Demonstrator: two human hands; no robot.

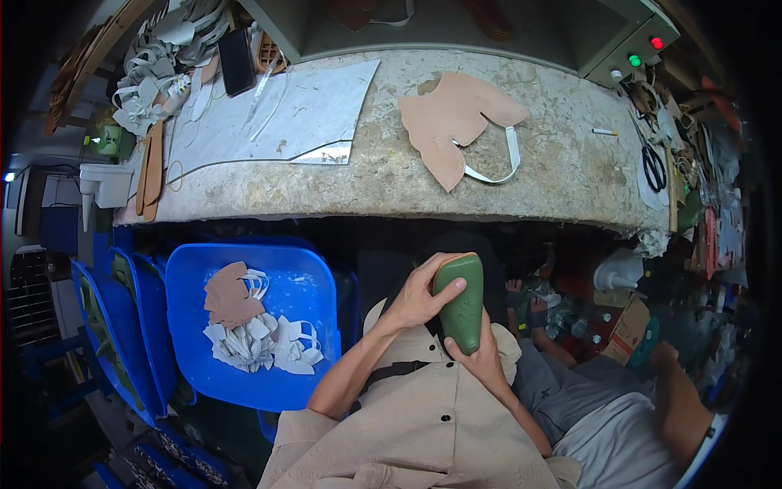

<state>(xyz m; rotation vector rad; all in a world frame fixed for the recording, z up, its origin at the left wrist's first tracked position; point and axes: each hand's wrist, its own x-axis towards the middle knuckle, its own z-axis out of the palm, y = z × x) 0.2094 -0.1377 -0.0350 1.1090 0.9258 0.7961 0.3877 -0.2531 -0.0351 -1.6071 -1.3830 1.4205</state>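
Note:
A green shoe last [461, 314] is held in front of my body, its smooth underside turned up and its broad end away from me. A thin tan edge shows along that far end. My left hand [422, 295] is closed round the last's far left side, thumb lying across the top. Lower down, my right hand [481, 352] grips the narrow near end, its thumb on the left edge and its fingers mostly hidden. Ahead on the workbench [562, 175] lies a tan leather shoe upper [452, 122] with a white strap looped from it.
At left, a blue plastic bin [191, 342] holds tan leather pieces [236, 295] and white cut pieces [252, 342]. More blue bins [147, 326] stand beside it. On the bench are a phone [236, 63], scissors [654, 168] and a cigarette [605, 132]. Another person [586, 399] sits at right.

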